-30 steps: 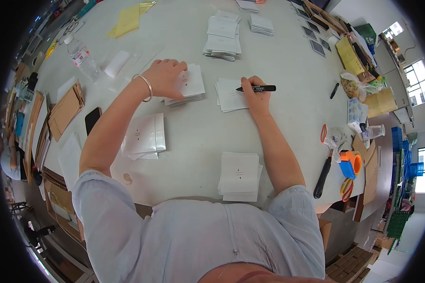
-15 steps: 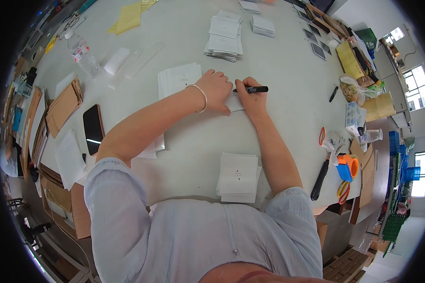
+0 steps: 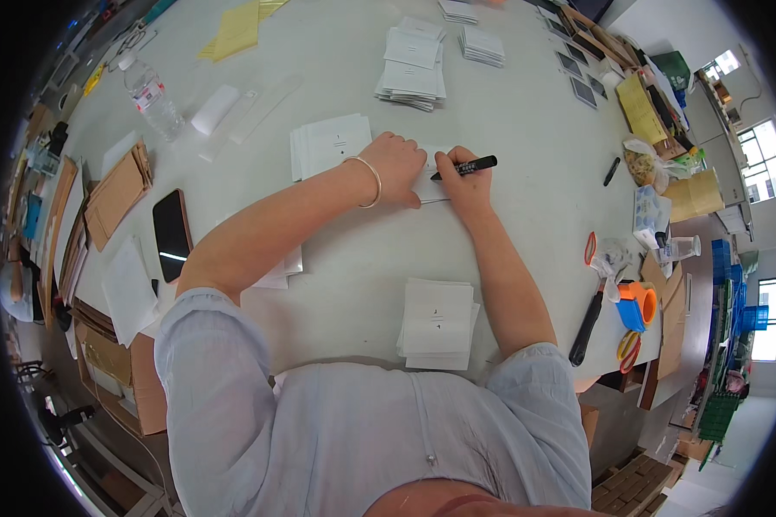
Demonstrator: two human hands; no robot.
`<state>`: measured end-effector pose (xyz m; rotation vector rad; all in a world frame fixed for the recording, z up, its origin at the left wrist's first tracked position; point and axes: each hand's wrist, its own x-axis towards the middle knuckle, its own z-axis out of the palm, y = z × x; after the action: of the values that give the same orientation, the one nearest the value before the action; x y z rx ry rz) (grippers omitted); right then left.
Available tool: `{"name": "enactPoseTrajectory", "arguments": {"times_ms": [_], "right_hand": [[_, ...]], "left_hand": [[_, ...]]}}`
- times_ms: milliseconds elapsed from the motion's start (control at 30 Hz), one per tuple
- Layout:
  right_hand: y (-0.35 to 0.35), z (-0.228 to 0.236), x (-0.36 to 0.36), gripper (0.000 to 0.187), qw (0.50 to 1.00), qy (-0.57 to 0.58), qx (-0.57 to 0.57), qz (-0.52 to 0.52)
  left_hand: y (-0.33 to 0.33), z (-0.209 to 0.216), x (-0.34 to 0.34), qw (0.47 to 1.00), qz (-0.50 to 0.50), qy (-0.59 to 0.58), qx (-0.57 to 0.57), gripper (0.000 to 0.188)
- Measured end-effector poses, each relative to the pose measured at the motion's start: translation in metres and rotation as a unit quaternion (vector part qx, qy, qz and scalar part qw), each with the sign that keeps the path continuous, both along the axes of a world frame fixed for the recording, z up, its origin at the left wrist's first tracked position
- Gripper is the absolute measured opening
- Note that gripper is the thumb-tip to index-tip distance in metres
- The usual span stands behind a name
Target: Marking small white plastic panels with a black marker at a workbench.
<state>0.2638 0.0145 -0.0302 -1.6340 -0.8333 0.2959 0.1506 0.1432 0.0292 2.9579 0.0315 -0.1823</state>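
Note:
My right hand (image 3: 469,188) grips a black marker pen (image 3: 481,164), its tip pointing left over a white paper slip (image 3: 429,188). On the left side of that slip lies my left hand (image 3: 393,169), fingers loosely bent and thumb apart, with a bangle at the wrist. The hand hides much of the slip. Just left of it is a spread pile of printed white slips (image 3: 329,138). Closer to my body sits another stack of slips (image 3: 437,314). More slips (image 3: 271,277) show partly from under my left forearm.
Stacked slips (image 3: 410,73) stand at the far middle. At left are a water bottle (image 3: 153,102), a phone (image 3: 172,234) and brown envelopes (image 3: 117,195). On the right lie a second marker (image 3: 611,171), a black-handled tool (image 3: 586,329), an orange-and-blue tape dispenser (image 3: 636,305) and scissors (image 3: 629,349).
The marker has tilted, its back end raised and its tip now showing. My right hand has shifted slightly right. My left hand stays on the slip.

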Motion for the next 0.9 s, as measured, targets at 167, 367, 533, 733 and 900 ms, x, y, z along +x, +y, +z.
{"name": "enactPoseTrajectory", "arguments": {"times_ms": [167, 367, 533, 733, 900], "right_hand": [[0.000, -0.003, 0.002, 0.028, 1.000, -0.007, 0.020, -0.013], [-0.002, 0.002, 0.001, 0.027, 1.000, 0.008, 0.017, 0.003], [-0.005, 0.014, 0.001, 0.027, 0.976, 0.152, 0.129, -0.087], [-0.006, 0.021, 0.004, 0.025, 0.952, 0.205, 0.184, -0.132], [-0.002, 0.009, 0.003, 0.025, 0.989, 0.098, 0.110, -0.029]], "left_hand": [[-0.001, 0.001, 0.001, 1.000, -0.003, 0.005, 0.004, 0.056], [-0.001, 0.001, 0.001, 1.000, 0.002, 0.009, 0.006, 0.056], [-0.001, 0.004, -0.001, 1.000, -0.001, -0.009, -0.010, 0.057], [0.026, 0.023, -0.026, 0.990, -0.030, -0.136, 0.017, 0.056], [0.067, 0.056, -0.057, 0.997, 0.039, 0.030, 0.051, 0.060]]}}
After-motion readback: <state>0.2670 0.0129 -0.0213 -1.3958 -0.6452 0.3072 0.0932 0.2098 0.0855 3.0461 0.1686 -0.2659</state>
